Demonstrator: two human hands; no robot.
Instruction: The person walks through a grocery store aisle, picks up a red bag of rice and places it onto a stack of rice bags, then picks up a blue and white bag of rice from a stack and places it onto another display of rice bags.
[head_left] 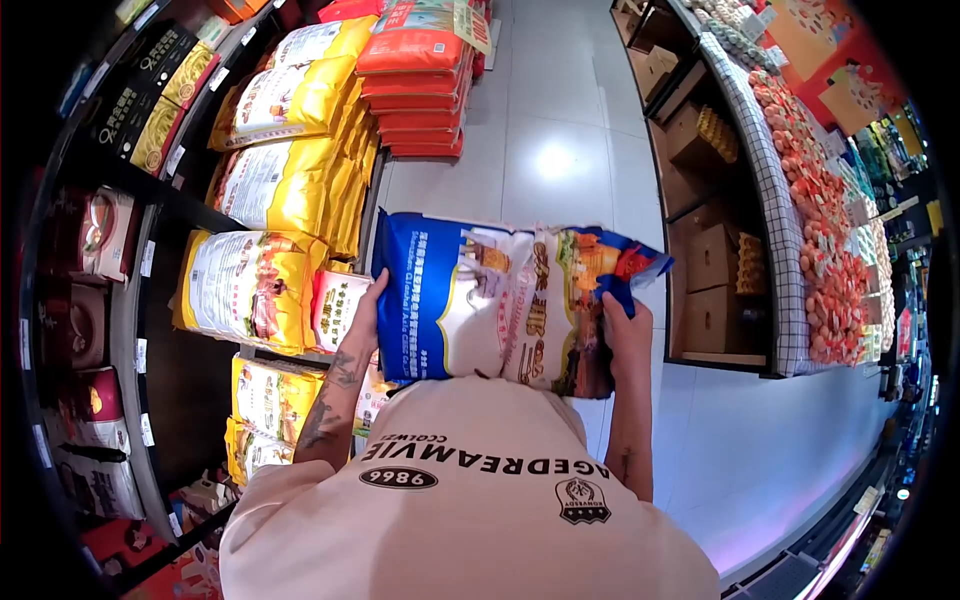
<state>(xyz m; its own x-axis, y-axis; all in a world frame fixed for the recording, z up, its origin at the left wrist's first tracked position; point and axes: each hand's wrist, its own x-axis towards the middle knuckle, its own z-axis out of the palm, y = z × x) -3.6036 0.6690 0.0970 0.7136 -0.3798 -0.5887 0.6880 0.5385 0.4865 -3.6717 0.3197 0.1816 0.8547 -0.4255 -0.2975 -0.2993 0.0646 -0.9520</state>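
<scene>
A large blue and white rice bag (455,300) is held up in front of my chest, lying crosswise between my two hands. My left hand (366,312) grips its left side; the fingertips are mostly hidden by the bag. At the opposite end, my right hand (628,335) is closed on the gathered blue corner. Left of my left hand, a pink and white bag (335,308) stands beside a yellow rice bag (250,290) on the low display.
More yellow rice bags (285,185) and a stack of red bags (412,90) line the left side, beside a dark shelf of boxed goods (160,110). On the right stands an egg display (815,230) with cardboard boxes (700,320) underneath. A grey tiled floor (550,100) runs between.
</scene>
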